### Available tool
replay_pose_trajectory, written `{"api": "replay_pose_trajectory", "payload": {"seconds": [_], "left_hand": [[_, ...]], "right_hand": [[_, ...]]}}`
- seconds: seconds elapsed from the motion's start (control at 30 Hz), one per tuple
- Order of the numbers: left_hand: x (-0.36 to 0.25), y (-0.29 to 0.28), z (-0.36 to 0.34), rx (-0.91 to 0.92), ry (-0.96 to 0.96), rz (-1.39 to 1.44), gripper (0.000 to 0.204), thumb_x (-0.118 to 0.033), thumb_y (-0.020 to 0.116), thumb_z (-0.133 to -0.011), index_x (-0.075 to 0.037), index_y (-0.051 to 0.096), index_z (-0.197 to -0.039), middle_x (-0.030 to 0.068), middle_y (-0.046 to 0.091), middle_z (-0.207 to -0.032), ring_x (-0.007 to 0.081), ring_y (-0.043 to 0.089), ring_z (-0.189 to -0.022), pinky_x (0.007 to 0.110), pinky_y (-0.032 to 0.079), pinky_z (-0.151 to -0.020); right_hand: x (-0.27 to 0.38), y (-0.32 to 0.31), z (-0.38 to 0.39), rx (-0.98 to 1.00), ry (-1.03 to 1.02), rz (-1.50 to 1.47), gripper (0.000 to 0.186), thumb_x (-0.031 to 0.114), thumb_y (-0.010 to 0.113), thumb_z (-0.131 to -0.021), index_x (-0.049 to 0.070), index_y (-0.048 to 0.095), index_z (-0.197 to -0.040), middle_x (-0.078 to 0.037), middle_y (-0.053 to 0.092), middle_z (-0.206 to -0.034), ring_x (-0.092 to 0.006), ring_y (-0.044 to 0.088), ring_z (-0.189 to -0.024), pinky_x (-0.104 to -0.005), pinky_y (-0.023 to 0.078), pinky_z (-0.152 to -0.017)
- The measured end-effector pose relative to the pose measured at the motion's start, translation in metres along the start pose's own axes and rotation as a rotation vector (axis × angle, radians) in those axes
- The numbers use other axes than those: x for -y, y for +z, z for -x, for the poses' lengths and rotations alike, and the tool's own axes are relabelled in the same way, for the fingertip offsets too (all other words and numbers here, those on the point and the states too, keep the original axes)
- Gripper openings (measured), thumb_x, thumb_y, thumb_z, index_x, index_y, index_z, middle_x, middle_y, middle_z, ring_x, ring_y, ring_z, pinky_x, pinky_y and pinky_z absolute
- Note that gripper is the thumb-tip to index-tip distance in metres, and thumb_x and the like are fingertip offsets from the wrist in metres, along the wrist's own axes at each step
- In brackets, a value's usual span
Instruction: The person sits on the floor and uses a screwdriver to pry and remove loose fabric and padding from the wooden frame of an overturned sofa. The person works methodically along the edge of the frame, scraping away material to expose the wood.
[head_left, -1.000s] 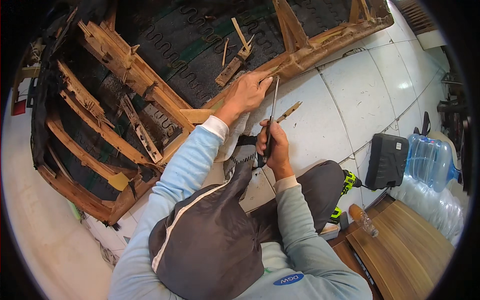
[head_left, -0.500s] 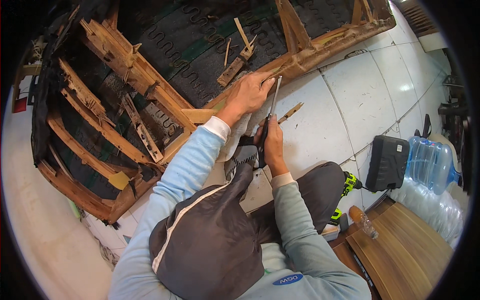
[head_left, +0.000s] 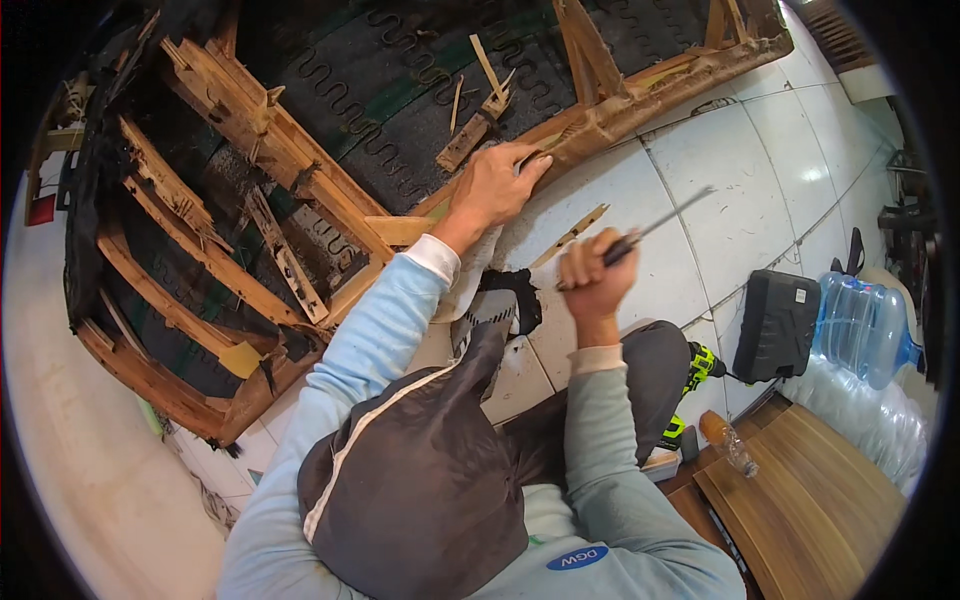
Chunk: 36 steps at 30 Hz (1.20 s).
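My left hand (head_left: 492,190) grips the near wooden rail of a stripped furniture frame (head_left: 665,90), its fingers curled over the edge. My right hand (head_left: 598,272) is closed on the black handle of a screwdriver (head_left: 678,210), whose thin metal shaft points up to the right over the white tiles, apart from the rail. Inside the frame are zigzag springs on black backing and loose, broken slats (head_left: 468,140). A splintered wood strip (head_left: 573,225) lies on the floor just behind my right hand.
To my right are a black case (head_left: 770,325), a blue water jug (head_left: 865,330), a green-black drill (head_left: 703,365), a plastic bottle (head_left: 730,445) and brown boards (head_left: 805,480). A pale wall (head_left: 70,420) is at the left, and my bent legs are below my hands.
My right hand has swung to the right with the screwdriver, moving its tip away from beside my left hand and tilting the shaft rightward. My left hand stays on the rail.
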<state>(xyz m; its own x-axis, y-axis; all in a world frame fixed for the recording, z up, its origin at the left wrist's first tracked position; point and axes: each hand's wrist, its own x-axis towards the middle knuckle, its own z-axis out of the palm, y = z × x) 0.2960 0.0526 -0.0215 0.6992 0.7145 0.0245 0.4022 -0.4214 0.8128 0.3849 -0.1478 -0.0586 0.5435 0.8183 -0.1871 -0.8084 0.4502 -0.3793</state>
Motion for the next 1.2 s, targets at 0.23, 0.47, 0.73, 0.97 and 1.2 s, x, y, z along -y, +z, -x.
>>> {"api": "replay_pose_trajectory", "payload": {"seconds": [0.23, 0.47, 0.73, 0.97, 1.2], "left_hand": [[-0.025, -0.005, -0.001, -0.019, -0.229, 0.169, 0.039, -0.036, 0.071, -0.109, -0.001, 0.083, -0.122, 0.0243, 0.082, -0.118, 0.0297, 0.082, -0.107, 0.038, 0.061, -0.091], [-0.006, 0.003, 0.005, -0.177, -0.092, 0.096, 0.040, -0.038, 0.071, -0.109, 0.000, 0.084, -0.117, 0.0197, 0.079, -0.084, 0.0202, 0.074, -0.075, 0.038, 0.056, -0.072], [0.005, -0.004, -0.007, -0.110, -0.250, 0.152, 0.036, -0.035, 0.073, -0.103, -0.002, 0.085, -0.107, 0.0223, 0.082, -0.104, 0.0388, 0.080, -0.099, 0.045, 0.060, -0.090], [-0.004, -0.003, -0.001, -0.117, -0.202, 0.272, 0.031, -0.029, 0.078, -0.100, 0.001, 0.083, -0.110, 0.0195, 0.082, -0.121, 0.0335, 0.079, -0.111, 0.041, 0.060, -0.097], [-0.008, -0.007, 0.000, -0.107, -0.198, 0.331, 0.021, -0.018, 0.074, -0.102, 0.002, 0.076, -0.108, 0.0255, 0.076, -0.132, 0.0410, 0.075, -0.120, 0.046, 0.058, -0.101]], "right_hand": [[0.018, 0.000, -0.022, -0.569, -0.301, 0.640, 0.049, 0.049, 0.044, -0.120, 0.006, 0.067, -0.123, -0.003, 0.051, -0.071, -0.0180, 0.053, -0.061, -0.0371, 0.051, -0.063], [0.022, 0.005, 0.013, -0.311, -0.185, 1.391, 0.031, 0.025, 0.060, -0.116, 0.002, 0.065, -0.136, -0.005, 0.062, -0.079, -0.0109, 0.052, -0.065, -0.0304, 0.044, -0.063], [0.122, 0.069, -0.013, 0.173, -0.189, 1.857, 0.040, 0.007, 0.081, -0.100, 0.005, 0.073, -0.139, -0.011, 0.076, -0.096, -0.0162, 0.066, -0.074, -0.0311, 0.054, -0.069], [0.184, 0.180, -0.096, 0.584, 0.146, 2.341, 0.038, 0.013, 0.076, -0.101, 0.013, 0.073, -0.139, -0.017, 0.083, -0.113, -0.0360, 0.082, -0.098, -0.0443, 0.063, -0.083], [0.168, 0.218, -0.236, 1.153, 0.168, 2.836, 0.024, 0.023, 0.075, -0.102, 0.016, 0.081, -0.124, -0.010, 0.085, -0.105, -0.0300, 0.081, -0.094, -0.0438, 0.064, -0.084]]}}
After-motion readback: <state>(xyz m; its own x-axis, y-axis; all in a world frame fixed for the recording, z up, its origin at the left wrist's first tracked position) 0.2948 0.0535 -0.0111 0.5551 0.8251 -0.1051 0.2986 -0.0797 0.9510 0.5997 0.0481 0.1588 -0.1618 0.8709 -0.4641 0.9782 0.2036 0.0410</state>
